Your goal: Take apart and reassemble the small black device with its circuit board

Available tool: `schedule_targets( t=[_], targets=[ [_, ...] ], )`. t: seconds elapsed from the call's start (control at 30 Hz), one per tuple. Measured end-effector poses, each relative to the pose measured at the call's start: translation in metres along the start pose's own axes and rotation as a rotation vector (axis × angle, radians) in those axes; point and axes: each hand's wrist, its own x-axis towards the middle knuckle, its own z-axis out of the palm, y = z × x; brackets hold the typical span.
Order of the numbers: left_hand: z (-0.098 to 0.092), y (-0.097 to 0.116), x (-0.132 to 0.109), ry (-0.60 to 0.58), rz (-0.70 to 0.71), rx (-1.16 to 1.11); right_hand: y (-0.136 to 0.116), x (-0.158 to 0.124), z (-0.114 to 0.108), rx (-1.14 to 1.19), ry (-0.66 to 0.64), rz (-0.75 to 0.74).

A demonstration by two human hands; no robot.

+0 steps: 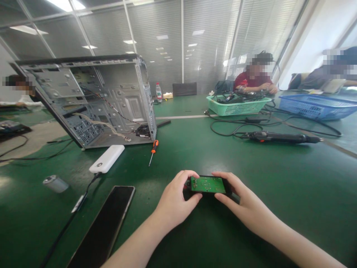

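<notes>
Between my two hands is a small black case with a green circuit board (pixel 208 184) showing on its upper face. My left hand (pixel 178 195) grips its left end, thumb along the near edge and fingers at the far edge. On the right end, my right hand (pixel 237 191) holds it the same way. The board's underside is hidden. A screwdriver (pixel 153 152) with an orange and black handle lies on the green table beyond my left hand. Nearer, to the left, lies a dark flat panel resembling a phone (pixel 104 223).
An open computer case (pixel 106 100) stands at the back left. Before it lie a white power bank (pixel 107 159) with a cable and a metal cylinder (pixel 55 183). A black corded power tool (pixel 281 137), green basket (pixel 240 107) and blue basket (pixel 315 106) are right. People sit beyond.
</notes>
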Motion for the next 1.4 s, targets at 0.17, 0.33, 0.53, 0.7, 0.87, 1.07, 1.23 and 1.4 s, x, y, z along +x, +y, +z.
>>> schedule_targets(
  t=[0.17,0.33,0.53,0.7,0.87,1.07,1.23,1.4],
  targets=[
    [-0.001,-0.004,0.002,0.013,-0.053,0.023,0.001,-0.001,0.003,-0.063,0.061,-0.023],
    [-0.004,-0.002,0.006,-0.042,-0.118,0.136,0.002,-0.003,0.004,-0.108,0.042,-0.073],
    [-0.005,0.001,0.005,-0.076,-0.161,0.180,0.002,-0.003,0.003,-0.114,-0.002,-0.038],
    [-0.004,-0.001,0.004,-0.066,-0.174,0.208,-0.001,-0.001,0.003,-0.122,-0.032,-0.006],
    [-0.003,0.000,0.004,-0.066,-0.161,0.226,-0.003,-0.003,-0.001,-0.171,-0.074,0.016],
    [-0.002,-0.004,0.005,-0.061,-0.179,0.236,-0.010,0.002,-0.006,-0.367,-0.011,-0.154],
    [-0.001,-0.005,0.005,-0.069,-0.139,0.242,-0.029,0.022,0.001,-0.473,-0.080,-0.277],
    [-0.002,-0.003,0.004,-0.082,-0.133,0.238,-0.045,0.040,0.007,-0.414,-0.173,-0.187]
  ],
)
